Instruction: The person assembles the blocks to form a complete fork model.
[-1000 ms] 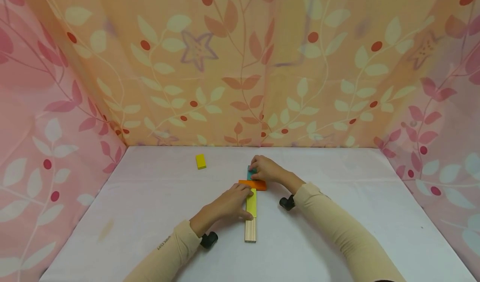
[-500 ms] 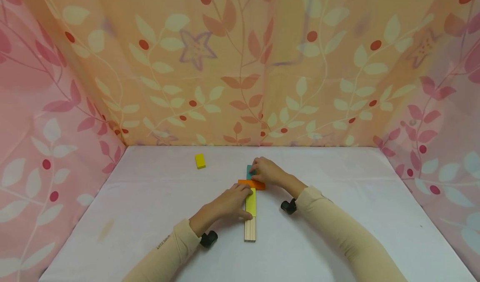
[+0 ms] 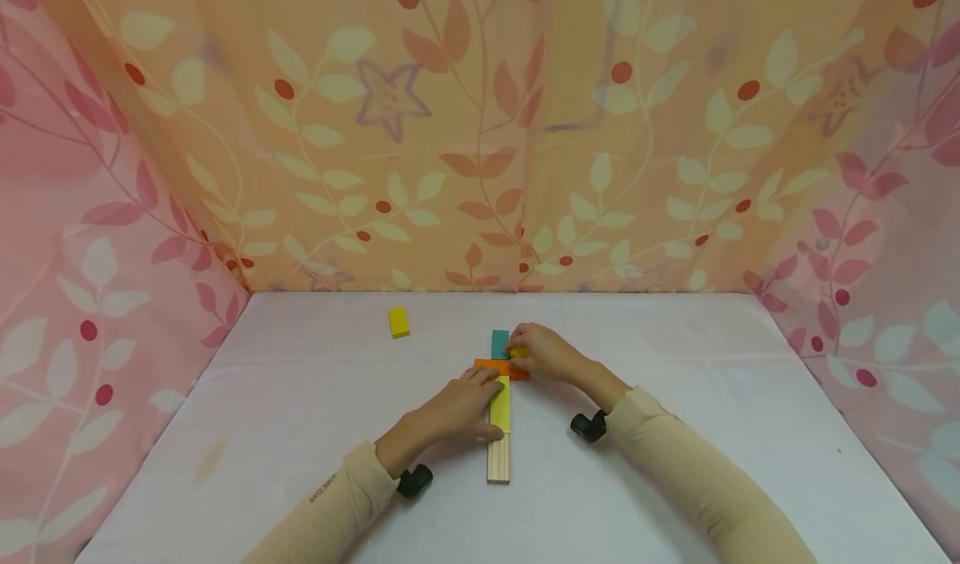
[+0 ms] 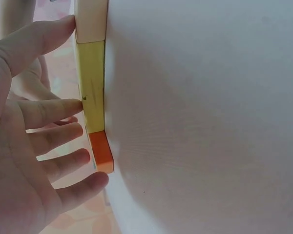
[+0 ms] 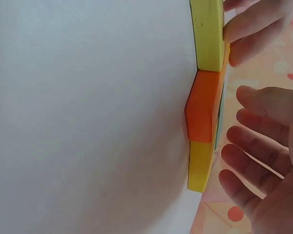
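Observation:
Blocks lie in a line on the white table, starting nearest with a plain wooden block (image 3: 498,461) and a lime-yellow block (image 3: 500,410). Crosswise at their far end sits an orange block (image 3: 504,366). Beyond it a teal block (image 3: 499,343) and a yellow block (image 5: 200,165) stand side by side. My left hand (image 3: 459,406) has its fingers spread, resting lightly on the lime-yellow block with the thumb by the wooden one. My right hand (image 3: 553,356) hovers over the yellow block, its fingers loosely bent and apart from the blocks in the right wrist view.
A separate yellow block (image 3: 399,322) lies at the back left of the table (image 3: 300,397). Floral cloth walls (image 3: 480,131) enclose the back and both sides. A black wrist camera (image 3: 588,426) sits under the right wrist, another (image 3: 415,481) under the left.
My right hand has shifted rightward off the teal block, uncovering it and part of the yellow block beside it. The left hand stays in place.

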